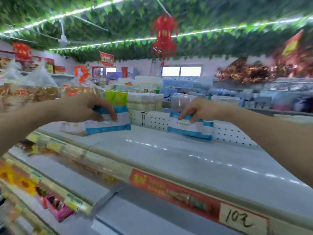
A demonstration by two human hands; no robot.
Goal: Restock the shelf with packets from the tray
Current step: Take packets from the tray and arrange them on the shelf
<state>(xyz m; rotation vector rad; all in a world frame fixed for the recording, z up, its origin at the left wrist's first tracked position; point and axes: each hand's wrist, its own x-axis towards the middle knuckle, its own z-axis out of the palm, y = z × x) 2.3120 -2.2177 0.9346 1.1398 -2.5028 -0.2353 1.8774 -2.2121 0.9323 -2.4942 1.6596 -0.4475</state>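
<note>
Nearest you: price strip [169, 189] along the shelf lip, w/ a handwritten tag "102" [240, 219] at its right end. Pink packets [57, 207] sit on a lower tier, bottom left, blurred.

Top shelf [169, 158]: white, glossy, mostly bare across the front. Both packets are being set deep, toward the back. My read is you're filling back to front so later stock can go ahead of them.

Left hand [84, 107]: fingers curled over the top edge of the left packet [110, 126], thumb side hidden, so it's a top grip. The packet is blue/white and tilted, right end higher. Its lower edge is at or just above the shelf; blur means I can't tell if it touches. A pale wrapper [72, 128] lies flat just left of it.

Right hand [201, 109]: thumb and fingertips pinch the top edge of the right packet [188, 128], other fingers loosely bent. This packet stands near upright, base apparently on the shelf, close to the perforated back panel [152, 119]. Holding from the top likely keeps it from flopping. There's poss. a 2nd packet behind it, unclear.

The two packets are well apart. Tray not in view.

Further back: a green/yellow packet [116, 99] stands behind the left one, and clear snack bags [39, 85] are on the left. A red lantern [163, 34] hangs under the leafy ceiling.
</note>
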